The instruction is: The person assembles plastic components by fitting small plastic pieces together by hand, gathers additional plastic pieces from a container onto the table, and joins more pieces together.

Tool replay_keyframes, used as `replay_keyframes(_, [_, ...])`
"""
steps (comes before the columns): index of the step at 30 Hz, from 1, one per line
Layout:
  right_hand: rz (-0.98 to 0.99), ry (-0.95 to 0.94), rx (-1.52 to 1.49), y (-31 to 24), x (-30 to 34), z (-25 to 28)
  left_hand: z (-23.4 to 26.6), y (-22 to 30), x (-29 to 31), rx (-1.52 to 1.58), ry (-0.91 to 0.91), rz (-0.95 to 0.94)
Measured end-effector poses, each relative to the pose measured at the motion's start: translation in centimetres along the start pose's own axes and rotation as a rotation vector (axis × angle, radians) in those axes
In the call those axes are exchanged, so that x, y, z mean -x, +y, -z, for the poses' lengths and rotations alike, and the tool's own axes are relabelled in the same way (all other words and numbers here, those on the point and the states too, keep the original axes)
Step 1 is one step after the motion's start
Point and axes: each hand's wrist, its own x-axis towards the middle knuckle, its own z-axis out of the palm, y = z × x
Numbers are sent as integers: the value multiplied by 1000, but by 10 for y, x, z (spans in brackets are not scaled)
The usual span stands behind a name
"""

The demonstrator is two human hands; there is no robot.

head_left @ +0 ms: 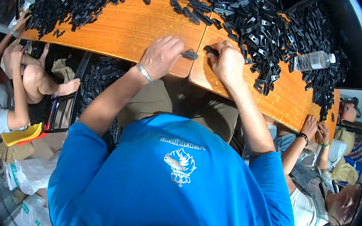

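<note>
Over the wooden table's near edge, my left hand [163, 54] is closed, its fingers pinching one end of a narrow, dark grey plastic piece [190, 55] that points right. My right hand [227, 63], just across the seam between two table sections, grips a small black plastic piece [210, 50] between thumb and fingers. A short gap separates the two pieces. Part of the right-hand piece is hidden by the fingers. Beyond and to the right of my hands lies a heap of black plastic pieces [260, 31], some long and narrow, some with rectangular holes.
Another heap of small black parts [76, 0] covers the table's [128, 26] far left. A clear plastic bottle [312, 62] lies on the right-hand heap. One person [0, 107] sits at the left; another person [309, 210] at the right has hands at the table edge.
</note>
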Motion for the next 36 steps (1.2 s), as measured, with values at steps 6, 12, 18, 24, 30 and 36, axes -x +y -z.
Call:
replay_keyframes(6, [-32,-1,-46,3,2,2,9,11,8,-8,-36,-24])
replay_keyframes(12, [-77,-19,-333,-8,7,2,-2,2,13,100,58,126])
replay_keyframes(18, [83,-49,-384,-5,-6,-11,-7,-1,4,122,85,202])
replay_keyframes(24, [294,-120,-351,7,-27,-7,-9,-5,3,154,101,226])
replay_keyframes(30, [434,-183,-341,-23,-55,-25,-5,-13,12,155,175,270])
replay_keyframes(36, [558,-212,-487,-46,-25,-32,106,-40,67,144,-324,325])
